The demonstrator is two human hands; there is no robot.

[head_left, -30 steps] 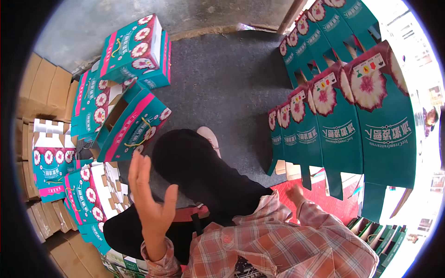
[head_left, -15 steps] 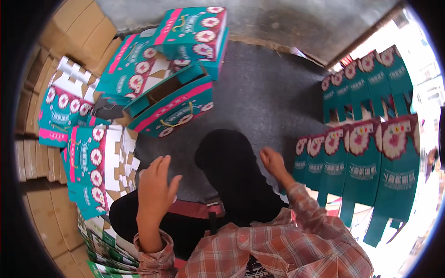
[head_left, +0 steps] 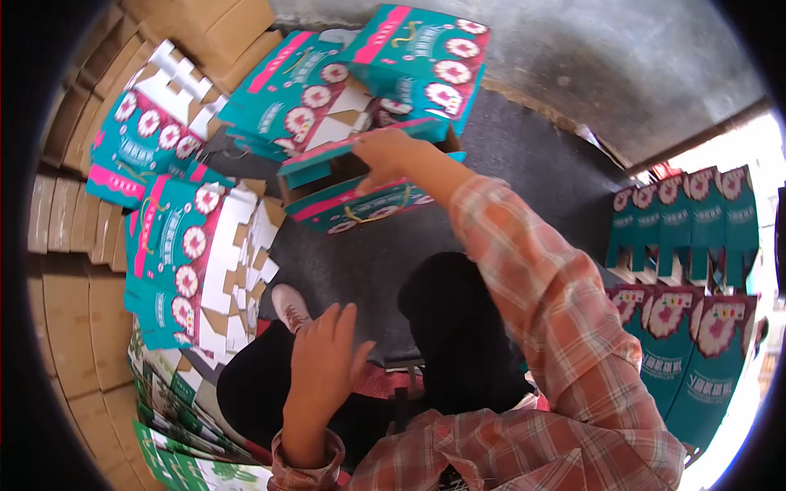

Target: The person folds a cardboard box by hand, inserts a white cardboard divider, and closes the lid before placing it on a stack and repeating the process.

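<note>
Glossy printed cardboard box [head_left: 360, 184], rough grey floor [head_left: 508, 188], soft plaid cloth sleeve [head_left: 540, 286].

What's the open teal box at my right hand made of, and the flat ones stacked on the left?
Open box under the right hand: looks like printed cardboard, smooth teal print outside, bare brown inside. Flat stack: seemingly the same board, with brown backs and white die-cut tabs showing.

Right hand [head_left: 386, 154]: fingertips hidden behind the lid flap of the open teal-and-pink cardboard gift box [head_left: 360, 200], so grip unconfirmed. Box interior mostly covered. Stack of flat green-and-white printed cartons [head_left: 176, 425] cut off by the lens edge, lower left. Row of upright teal flower-print cartons [head_left: 688, 344] washed out at the right rim, lettering unreadable.
</note>
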